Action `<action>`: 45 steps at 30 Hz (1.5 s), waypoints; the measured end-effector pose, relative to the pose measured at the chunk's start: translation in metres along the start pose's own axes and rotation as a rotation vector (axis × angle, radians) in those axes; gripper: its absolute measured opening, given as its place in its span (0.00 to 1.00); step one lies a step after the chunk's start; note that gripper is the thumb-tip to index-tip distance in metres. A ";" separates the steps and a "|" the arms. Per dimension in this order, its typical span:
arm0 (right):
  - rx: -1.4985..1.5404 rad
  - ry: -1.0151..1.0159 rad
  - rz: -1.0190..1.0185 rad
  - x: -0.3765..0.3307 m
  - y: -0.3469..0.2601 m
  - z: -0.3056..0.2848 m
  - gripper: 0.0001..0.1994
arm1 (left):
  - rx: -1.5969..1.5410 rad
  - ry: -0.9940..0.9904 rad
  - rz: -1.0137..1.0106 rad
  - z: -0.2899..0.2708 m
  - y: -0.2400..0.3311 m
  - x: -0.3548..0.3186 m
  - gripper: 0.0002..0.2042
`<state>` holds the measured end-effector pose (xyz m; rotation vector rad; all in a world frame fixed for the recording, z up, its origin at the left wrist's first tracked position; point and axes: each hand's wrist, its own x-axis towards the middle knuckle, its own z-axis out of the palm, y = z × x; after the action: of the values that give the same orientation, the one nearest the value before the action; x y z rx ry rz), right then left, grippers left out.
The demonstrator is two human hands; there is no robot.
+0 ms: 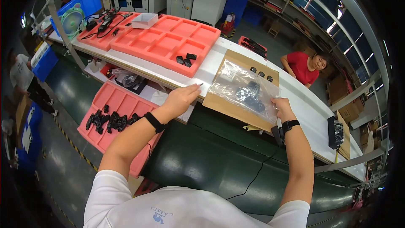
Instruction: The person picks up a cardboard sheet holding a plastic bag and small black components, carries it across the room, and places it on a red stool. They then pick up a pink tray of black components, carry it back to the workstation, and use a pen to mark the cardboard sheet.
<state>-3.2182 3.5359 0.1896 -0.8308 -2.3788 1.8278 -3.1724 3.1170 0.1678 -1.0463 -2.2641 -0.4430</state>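
A clear plastic bag [228,85] lies over a flat piece of brown cardboard [219,102] on the white bench. Dark items show through it, their kind blurred by the film. At the bag's right edge, my right hand [283,106] is closed with thumb and fingers pinching the plastic. My left hand [182,100] is off the bag's left side, over the bench's near edge, fingers pressed together. A tiny dark tip shows at its fingertips, too small to name. Several small black round-cornered parts [261,74] sit on the cardboard beyond the bag.
A pink foam tray [168,48] on the bench carries small black parts and a white box [144,21]. Below left, another pink tray [101,99] holds several black pieces. A black box-shaped object [336,132] stands at right. Across the bench is a person in red [301,66].
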 end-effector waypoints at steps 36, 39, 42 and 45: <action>0.743 -0.458 -0.136 -0.201 0.063 0.124 0.10 | -0.648 0.288 -0.107 0.030 0.140 0.012 0.29; 0.528 -0.370 -0.192 -0.200 0.069 0.097 0.09 | -0.830 0.002 -0.283 0.029 0.156 0.010 0.29; 0.335 -0.275 -0.235 -0.198 0.068 0.066 0.08 | -0.721 0.036 -0.153 0.033 0.163 -0.004 0.30; 0.128 -0.067 -0.451 -0.177 0.073 0.031 0.08 | -0.609 0.044 -0.103 0.042 0.152 -0.021 0.30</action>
<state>-3.0485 3.4451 0.1651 -0.1982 -2.2163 1.8085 -3.0608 3.2234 0.1296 -1.1835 -2.1954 -1.2407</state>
